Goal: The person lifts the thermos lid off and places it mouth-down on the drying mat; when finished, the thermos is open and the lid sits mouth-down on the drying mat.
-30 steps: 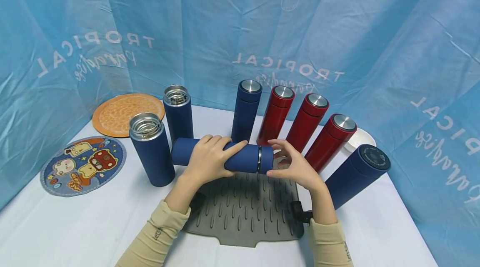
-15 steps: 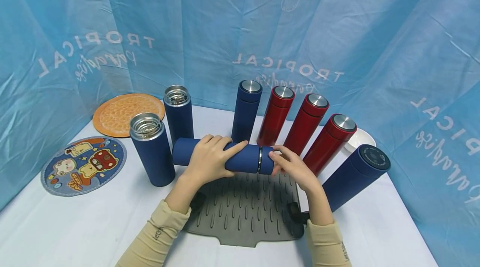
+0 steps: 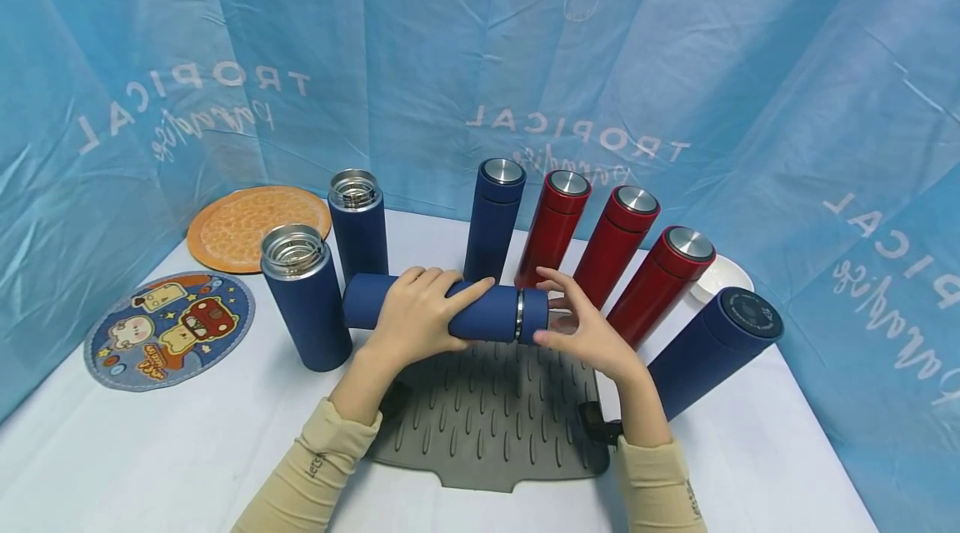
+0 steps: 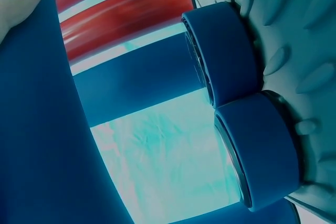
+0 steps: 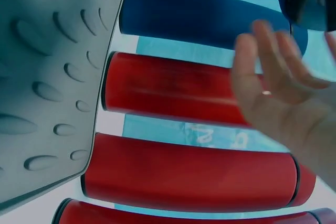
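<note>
In the head view a blue thermos bottle (image 3: pixel 483 312) lies level in the air above a grey ridged mat (image 3: pixel 480 433). My left hand (image 3: pixel 420 316) grips its body, thumb and fingers wrapped round it. Around the bottle's right end, a blue cap with a silver ring below it, my right hand (image 3: pixel 588 333) spreads its fingers and thumb. The right wrist view shows those fingers loosely bent and blurred, apart from the bottle's end; thumb contact is unclear. Two loose blue caps (image 4: pixel 226 51) rest on the mat in the left wrist view.
Two uncapped blue thermoses (image 3: pixel 307 308) stand at left beside a blue cartoon placemat (image 3: pixel 168 333) and an orange round mat (image 3: pixel 255 225). Behind are a capped blue thermos (image 3: pixel 491 216) and several red ones (image 3: pixel 551 216). Another blue thermos (image 3: pixel 708 358) and a white bowl (image 3: pixel 720 279) are at right.
Half a second ago my right fingers were closed on the cap; now they are spread wider around it, as one second ago. My left hand and the bottle stay in place.
</note>
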Demonstrator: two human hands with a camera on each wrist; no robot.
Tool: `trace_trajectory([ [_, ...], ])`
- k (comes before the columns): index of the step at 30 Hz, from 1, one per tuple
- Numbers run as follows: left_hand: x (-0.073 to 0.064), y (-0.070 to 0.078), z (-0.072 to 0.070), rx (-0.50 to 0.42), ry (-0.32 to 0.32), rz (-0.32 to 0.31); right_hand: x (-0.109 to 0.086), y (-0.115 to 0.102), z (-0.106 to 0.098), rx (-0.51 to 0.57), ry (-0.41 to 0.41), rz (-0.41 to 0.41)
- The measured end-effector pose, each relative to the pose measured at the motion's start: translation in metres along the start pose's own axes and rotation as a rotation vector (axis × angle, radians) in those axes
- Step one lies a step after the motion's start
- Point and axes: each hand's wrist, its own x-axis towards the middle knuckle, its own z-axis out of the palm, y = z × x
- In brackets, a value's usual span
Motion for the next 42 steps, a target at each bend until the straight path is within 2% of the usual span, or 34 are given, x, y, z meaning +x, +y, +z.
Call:
trace_trajectory([
  [6, 0.001, 0.001, 0.000, -0.010, -0.007, -0.002, -0.001, -0.003, 0.002, 0.006, 0.033, 0.169],
  [10, 0.001, 0.002, 0.001, -0.009, -0.001, 0.001, -0.001, -0.003, 0.002, 0.041, 0.026, 0.206],
  [16, 0.002, 0.002, 0.002, -0.004, 0.001, 0.004, -0.002, -0.003, 0.000, 0.066, 0.014, 0.194],
  [21, 0.002, 0.003, 0.003, -0.015, 0.000, -0.004, -0.005, -0.003, -0.003, 0.115, -0.015, 0.150],
  [25, 0.002, 0.003, 0.002, -0.034, 0.020, -0.015, -0.008, -0.002, -0.010, 0.142, -0.005, 0.092],
  [30, 0.001, 0.001, 0.002, -0.051, 0.066, -0.023, -0.013, 0.002, -0.020, 0.162, 0.051, 0.039],
  [35, 0.002, -0.001, 0.003, -0.088, 0.145, -0.047, -0.014, 0.003, -0.025, 0.137, 0.125, 0.090],
  [38, 0.002, -0.003, 0.004, -0.115, 0.210, -0.066, -0.012, 0.002, -0.024, 0.102, 0.137, 0.120],
  [42, 0.006, -0.005, 0.003, -0.170, 0.291, -0.108, -0.011, 0.001, -0.023, 0.087, 0.131, 0.121],
])
